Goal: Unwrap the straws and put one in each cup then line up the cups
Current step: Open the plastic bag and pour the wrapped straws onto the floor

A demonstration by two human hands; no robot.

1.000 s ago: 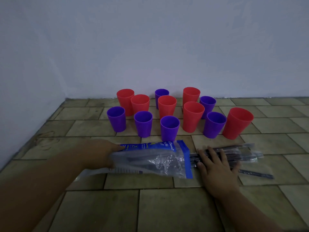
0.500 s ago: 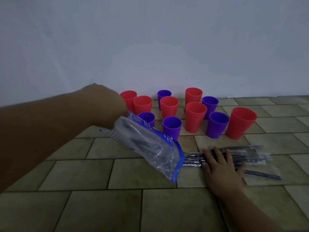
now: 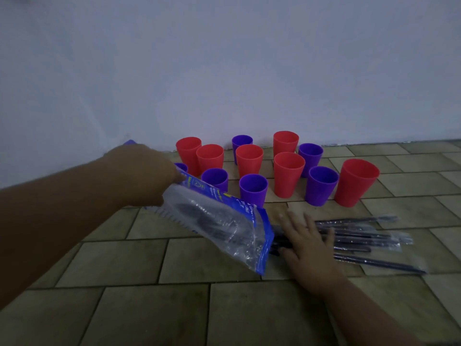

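Several red cups [image 3: 288, 174] and purple cups [image 3: 253, 189] stand clustered on the tiled floor by the wall, all without straws. My left hand [image 3: 147, 171] grips the closed end of a clear plastic straw bag with blue edging [image 3: 222, 222], raised and tilted so its open mouth points down to the right. Several dark straws in clear wrappers [image 3: 361, 239] lie on the floor to the right of the bag's mouth. My right hand [image 3: 308, 248] presses flat on their left ends, fingers spread. A few dark straws still show inside the bag.
A pale wall [image 3: 224, 71] rises directly behind the cups and runs along the left. The brownish tiled floor [image 3: 174, 308] stretches toward me and to the right of the cups.
My left hand lifted the bag's closed end off the floor, up and left, so the bag tilts. Straws slid out under my right hand, which shifted slightly left on them.
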